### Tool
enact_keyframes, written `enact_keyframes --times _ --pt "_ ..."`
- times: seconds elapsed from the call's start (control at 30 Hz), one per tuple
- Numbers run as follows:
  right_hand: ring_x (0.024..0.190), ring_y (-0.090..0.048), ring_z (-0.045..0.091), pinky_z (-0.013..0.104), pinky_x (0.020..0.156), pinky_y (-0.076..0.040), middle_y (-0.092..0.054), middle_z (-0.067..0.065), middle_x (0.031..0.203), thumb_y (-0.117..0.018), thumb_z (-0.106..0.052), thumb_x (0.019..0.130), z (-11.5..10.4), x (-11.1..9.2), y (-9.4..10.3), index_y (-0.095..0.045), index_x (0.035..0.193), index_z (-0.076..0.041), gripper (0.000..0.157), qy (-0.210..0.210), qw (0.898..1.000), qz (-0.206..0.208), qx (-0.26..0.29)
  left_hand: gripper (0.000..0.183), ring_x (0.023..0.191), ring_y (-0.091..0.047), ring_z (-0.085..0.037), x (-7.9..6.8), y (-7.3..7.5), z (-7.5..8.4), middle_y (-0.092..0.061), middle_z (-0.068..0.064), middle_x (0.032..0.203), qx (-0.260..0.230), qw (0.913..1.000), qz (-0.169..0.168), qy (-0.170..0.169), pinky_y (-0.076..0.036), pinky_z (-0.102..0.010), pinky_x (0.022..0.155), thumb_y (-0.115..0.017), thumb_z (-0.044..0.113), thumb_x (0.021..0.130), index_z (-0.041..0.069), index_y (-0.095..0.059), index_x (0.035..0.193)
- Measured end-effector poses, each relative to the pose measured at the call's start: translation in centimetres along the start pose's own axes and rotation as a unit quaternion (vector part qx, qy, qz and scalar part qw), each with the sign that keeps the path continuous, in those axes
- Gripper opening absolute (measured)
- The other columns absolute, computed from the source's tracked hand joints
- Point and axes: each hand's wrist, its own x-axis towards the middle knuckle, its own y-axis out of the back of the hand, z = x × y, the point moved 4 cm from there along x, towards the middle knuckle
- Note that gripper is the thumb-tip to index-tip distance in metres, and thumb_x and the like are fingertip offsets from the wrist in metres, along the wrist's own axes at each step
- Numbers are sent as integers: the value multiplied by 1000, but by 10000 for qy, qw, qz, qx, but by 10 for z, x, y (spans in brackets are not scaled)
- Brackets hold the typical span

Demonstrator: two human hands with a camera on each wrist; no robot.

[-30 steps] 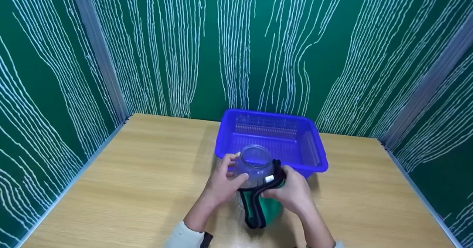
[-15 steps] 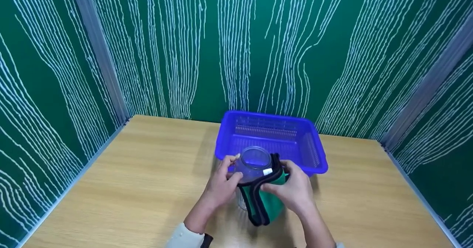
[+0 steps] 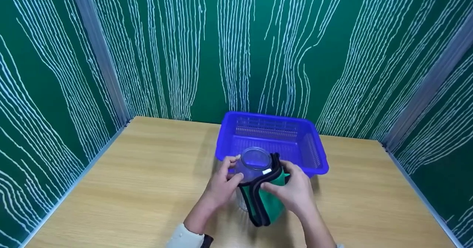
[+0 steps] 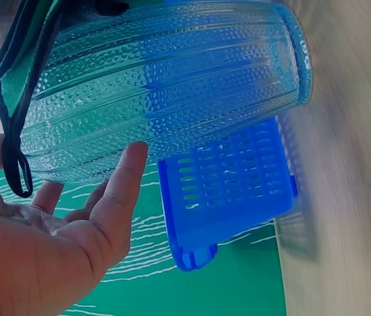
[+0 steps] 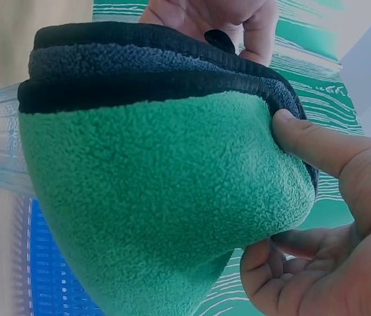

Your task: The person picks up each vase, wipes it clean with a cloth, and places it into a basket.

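A clear glass jar (image 3: 249,174) stands upright on the table, its round open mouth facing up. Ribbed, dimpled walls of the jar (image 4: 166,92) show in the left wrist view. My left hand (image 3: 220,187) holds it near the top from the left, thumb in front by the cloth's edge. A fuzzy green cloth (image 3: 272,201) with a dark grey reverse, black edging and a small white tag covers the jar's right and front side. My right hand (image 3: 295,189) pinches the cloth (image 5: 159,171) near its upper edge, thumb in front, other fingers behind.
A blue plastic basket (image 3: 271,115) with slotted walls sits just behind the jar. The wooden table (image 3: 147,177) reaches back to green walls (image 3: 208,74) with wavy white lines. Metal posts (image 3: 98,48) mark the corners.
My right hand has raised the cloth slightly and opened it out to the right across the jar's front. The left hand and jar hold nearly still; the last half second shows hardly any movement.
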Motion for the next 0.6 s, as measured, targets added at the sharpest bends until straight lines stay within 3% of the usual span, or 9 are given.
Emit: enact_keyframes --times 0.13,0.37,0.6 --pt "102 -52 22 39 83 -45 -56 8 112 -79 -45 51 -2 -1 -1 -49 121 -10 84 -79 9999 -69 -54 36 103 -51 -22 3 -2 -10 -47 -2 121 85 10000 -22 25 -48 -35 78 -50 29 85 33 -38 119" --pt "110 -49 28 45 89 -40 -53 12 118 -76 -51 52 -1 0 -2 -45 124 -7 90 -99 9993 -251 -250 34 110 -45 -21 -8 5 24 -47 -5 122 130 9998 -45 126 -45 -37 83 -49 18 86 20 -40 119" --pt "109 -50 28 45 91 -39 -56 12 115 -78 -52 48 4 0 -8 -48 121 -5 92 -185 9981 -462 -364 33 112 -44 -19 2 0 -3 -46 0 125 185 9998 -17 34 -43 -36 85 -50 23 86 26 -39 118"
